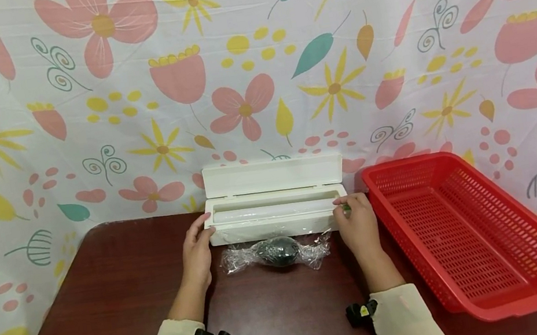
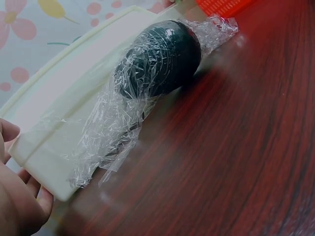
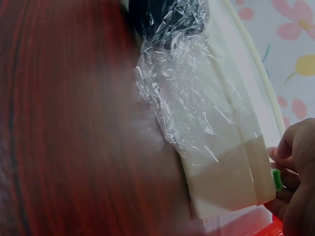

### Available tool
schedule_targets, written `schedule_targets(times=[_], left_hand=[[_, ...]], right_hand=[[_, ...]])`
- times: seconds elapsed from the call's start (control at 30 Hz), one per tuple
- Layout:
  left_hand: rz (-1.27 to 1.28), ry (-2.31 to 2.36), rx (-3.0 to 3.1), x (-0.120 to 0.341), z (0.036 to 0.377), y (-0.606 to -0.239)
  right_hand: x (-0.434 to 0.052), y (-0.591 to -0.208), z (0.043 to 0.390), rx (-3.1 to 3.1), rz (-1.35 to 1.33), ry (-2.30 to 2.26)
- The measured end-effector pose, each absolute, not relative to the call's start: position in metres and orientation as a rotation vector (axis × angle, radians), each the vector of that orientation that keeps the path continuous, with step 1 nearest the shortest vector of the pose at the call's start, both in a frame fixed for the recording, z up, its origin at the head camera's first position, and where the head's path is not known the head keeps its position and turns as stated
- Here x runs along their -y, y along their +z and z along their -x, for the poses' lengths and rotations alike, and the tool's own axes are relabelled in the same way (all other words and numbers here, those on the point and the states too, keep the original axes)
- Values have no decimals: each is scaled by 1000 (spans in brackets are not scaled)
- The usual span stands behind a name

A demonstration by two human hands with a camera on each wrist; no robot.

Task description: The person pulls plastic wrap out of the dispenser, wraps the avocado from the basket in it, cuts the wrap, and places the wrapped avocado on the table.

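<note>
Both hands [image 1: 198, 253] [image 1: 358, 222] grasp the long white plastic dispenser [image 1: 276, 217] (lid up) behind a crinkly film-wrapped dark oval [image 1: 279, 251].

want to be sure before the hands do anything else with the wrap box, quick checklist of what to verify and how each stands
1. Lid of the wrap dispenser open: ok, it stands up at the back.
2. Left hand on the dispenser's left end: ok.
3. Right hand on its right end: ok, by a small green part.
4. Wrapped dark object fully covered in film: ok, ends twisted.
5. Film cut free from the roll: cannot tell.
6. Red basket holds nothing: ok.
</note>
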State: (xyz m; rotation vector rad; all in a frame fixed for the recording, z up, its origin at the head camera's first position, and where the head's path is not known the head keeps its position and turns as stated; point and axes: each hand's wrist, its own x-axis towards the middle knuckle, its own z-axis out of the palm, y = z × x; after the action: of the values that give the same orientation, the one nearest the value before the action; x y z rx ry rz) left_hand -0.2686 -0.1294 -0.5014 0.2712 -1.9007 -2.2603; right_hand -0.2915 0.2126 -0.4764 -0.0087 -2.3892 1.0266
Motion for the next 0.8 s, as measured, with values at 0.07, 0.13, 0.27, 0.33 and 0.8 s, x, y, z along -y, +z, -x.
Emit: schedule_targets(times=[0.07,0.13,0.27,0.33,0.8], left_hand=[[-263,-2268,1894,129,268,-501],[-257,-2277,1895,130,268,-500],[-252,-2291,1911,130,266,-499],[-256,-2294,1919,130,266,-499],[-246,-2290,1934,131,266,-499]], right_hand=[[-212,-475,291,2394,6,1027],[-212,-475,291,2392,-2,1033],[-210,-472,289,2364,-44,1047],[-207,-468,287,2343,-79,1058],[-191,-446,272,2466,-394,996]])
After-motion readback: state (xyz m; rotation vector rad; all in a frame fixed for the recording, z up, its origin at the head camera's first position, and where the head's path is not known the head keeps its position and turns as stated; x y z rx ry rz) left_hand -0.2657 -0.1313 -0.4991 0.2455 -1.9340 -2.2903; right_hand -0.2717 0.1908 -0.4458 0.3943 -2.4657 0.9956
